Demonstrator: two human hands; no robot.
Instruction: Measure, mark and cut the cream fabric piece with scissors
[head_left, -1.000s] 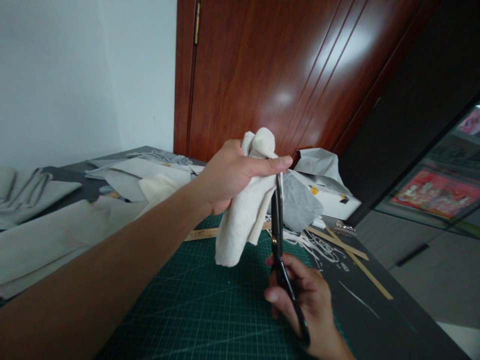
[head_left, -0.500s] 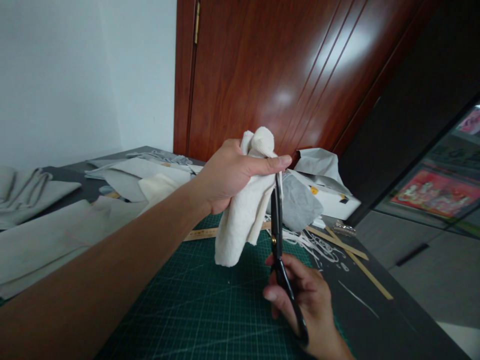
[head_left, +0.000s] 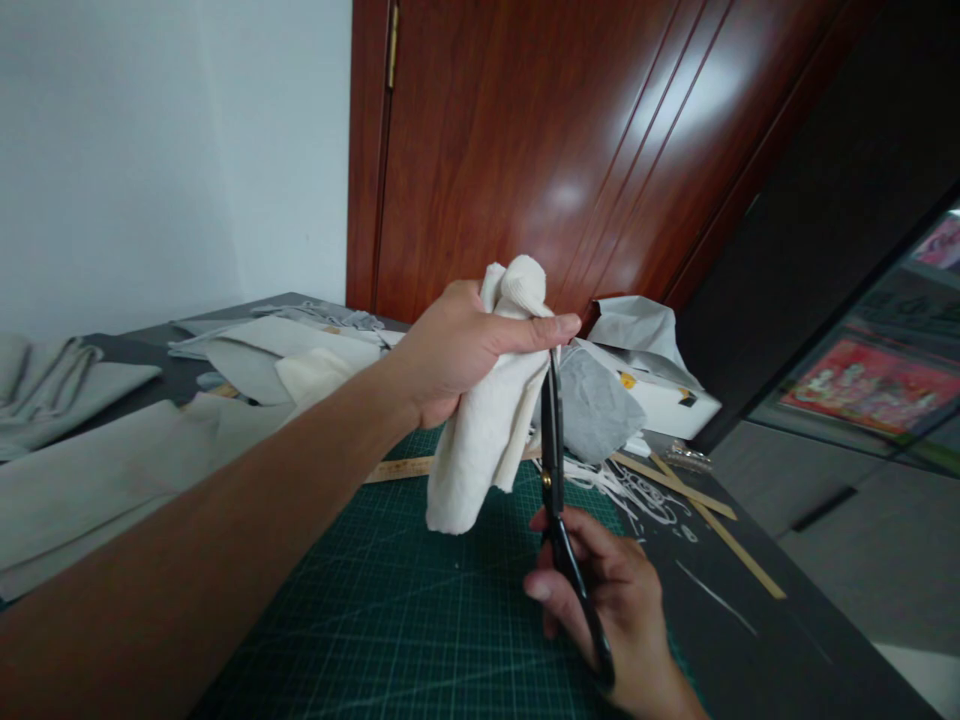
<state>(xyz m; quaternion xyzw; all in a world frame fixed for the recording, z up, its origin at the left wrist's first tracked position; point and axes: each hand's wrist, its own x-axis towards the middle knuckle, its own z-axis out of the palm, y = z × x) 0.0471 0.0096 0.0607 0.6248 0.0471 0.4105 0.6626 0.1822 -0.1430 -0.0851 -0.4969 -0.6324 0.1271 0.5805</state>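
White cloth (head_left: 480,430) hangs above the green cutting mat (head_left: 375,600) in the head view, pinched in your left hand (head_left: 465,345), while your right hand (head_left: 619,590) curls round the handles of the black scissors (head_left: 553,460), blades at the cloth's right edge. Keep your left thumb clear and that edge taut. It looks soft, folded, ribbed at its bunched top.

Bunched off-white cloth (head_left: 474,440), aslant in midair, with black, near-upright scissors (head_left: 554,498), blades upward at the cloth's right edge
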